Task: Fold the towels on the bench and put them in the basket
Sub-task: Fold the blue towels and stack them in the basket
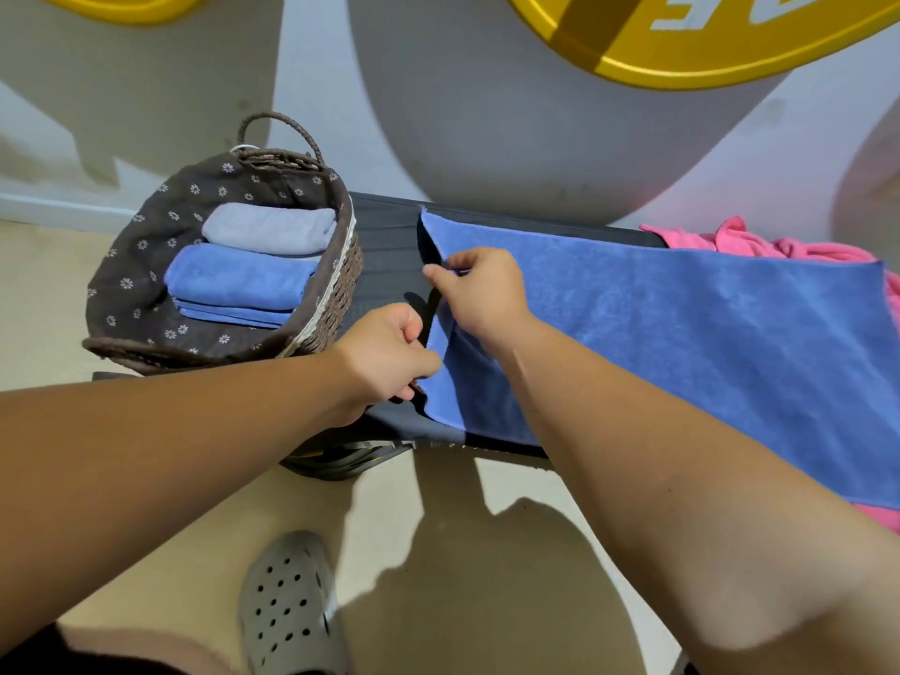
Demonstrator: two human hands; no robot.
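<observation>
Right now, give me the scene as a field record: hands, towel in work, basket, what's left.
left hand: fingers pinch the near left corner of the blue towel
right hand: fingers pinch the same towel's left edge, farther up
blue towel: spread flat on bench, not yet folded
basket: at bench's left end; holds grey folded towel behind folded blue towels
pink towel: bunched at right, partly under blue towel, unfolded

One wide-angle camera on the person's head looks forward and steeply down, close above the dark padded bench [384,246], with the beige floor [29,294] below and the pale wall [316,65] beyond.
</observation>
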